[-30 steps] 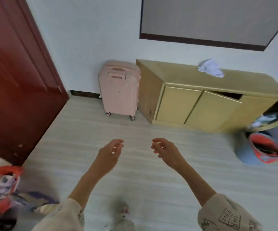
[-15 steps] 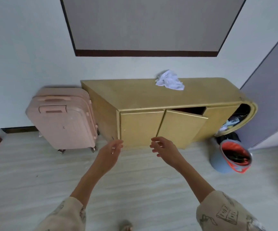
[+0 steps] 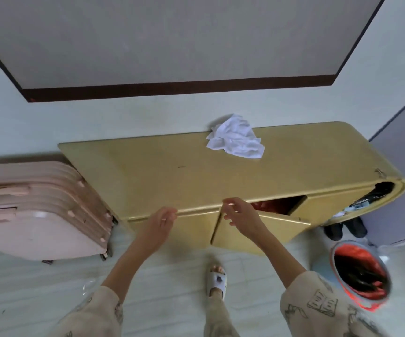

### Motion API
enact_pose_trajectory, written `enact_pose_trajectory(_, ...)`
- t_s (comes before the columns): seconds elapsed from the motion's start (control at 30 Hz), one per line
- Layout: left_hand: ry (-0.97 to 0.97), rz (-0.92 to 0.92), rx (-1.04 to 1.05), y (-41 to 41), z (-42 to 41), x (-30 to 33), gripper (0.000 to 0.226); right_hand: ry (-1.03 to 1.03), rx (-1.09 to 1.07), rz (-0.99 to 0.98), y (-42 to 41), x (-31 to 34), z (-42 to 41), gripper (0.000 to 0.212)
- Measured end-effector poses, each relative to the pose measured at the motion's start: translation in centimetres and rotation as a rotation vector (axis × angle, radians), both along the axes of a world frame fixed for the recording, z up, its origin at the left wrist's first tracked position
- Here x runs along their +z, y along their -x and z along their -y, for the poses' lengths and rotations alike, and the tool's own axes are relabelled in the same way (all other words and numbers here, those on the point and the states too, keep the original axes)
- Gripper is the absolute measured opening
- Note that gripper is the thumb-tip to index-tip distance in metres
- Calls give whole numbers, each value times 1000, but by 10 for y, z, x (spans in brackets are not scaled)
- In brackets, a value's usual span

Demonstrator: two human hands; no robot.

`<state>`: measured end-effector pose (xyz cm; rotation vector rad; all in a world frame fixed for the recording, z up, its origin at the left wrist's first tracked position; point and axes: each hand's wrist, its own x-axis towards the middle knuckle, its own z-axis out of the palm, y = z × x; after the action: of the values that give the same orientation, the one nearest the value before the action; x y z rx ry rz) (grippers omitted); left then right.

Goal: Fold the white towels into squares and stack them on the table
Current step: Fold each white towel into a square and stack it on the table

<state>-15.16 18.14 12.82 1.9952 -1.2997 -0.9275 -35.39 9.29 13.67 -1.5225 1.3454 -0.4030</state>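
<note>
Nearest to where I stand, a slippered foot is planted on the pale floor just short of the yellow cabinet, which puts the person close enough to reach across it. Both arms are stretched forward, and the left hand and right hand hang side by side over the cabinet's front edge, a small gap between them. Neither holds anything: the left fingers are loosely curled with their tips close together, while the right fingers are a little more spread and relaxed, as if readying to take cloth. Whether either hand brushes the edge I cannot tell from this angle. Below the right hand a cabinet door stands ajar. Off the cabinet's left end leans a pink suitcase; off its right end sits a bucket with a red lining. Farthest, at the back of the tabletop against the wall, lies the white towel, crumpled and unfolded, well beyond both hands.
</note>
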Motion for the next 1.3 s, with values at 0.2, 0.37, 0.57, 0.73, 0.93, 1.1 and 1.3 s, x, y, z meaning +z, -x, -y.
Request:
enact_pose_trajectory(0.2,-97,-56,2,27,150,-3,23,24,37,-148,11,-15,160,26)
enact_pose_trajectory(0.37,-161,-86,55,22,229,-19,22,95,110,-330,-3,-39,271,30)
enact_pose_trajectory(0.57,-196,-70,104,-2,284,-49,22,337,216,-542,-46,-90,356,37)
enact_pose_trajectory(0.73,-217,-96,176,-17,304,-75,20,565,322,-789,-84,-131,388,46)
enact_pose_trajectory(0.93,-195,-96,207,-34,314,-85,20,648,239,-787,-101,-138,413,11)
enact_pose_trajectory(1.1,-115,-74,181,-36,337,-63,21,439,40,-212,-88,-84,405,23)
enact_pose_trajectory(1.3,72,-27,0,-27,390,5,45,302,234,-47,-64,21,386,24)
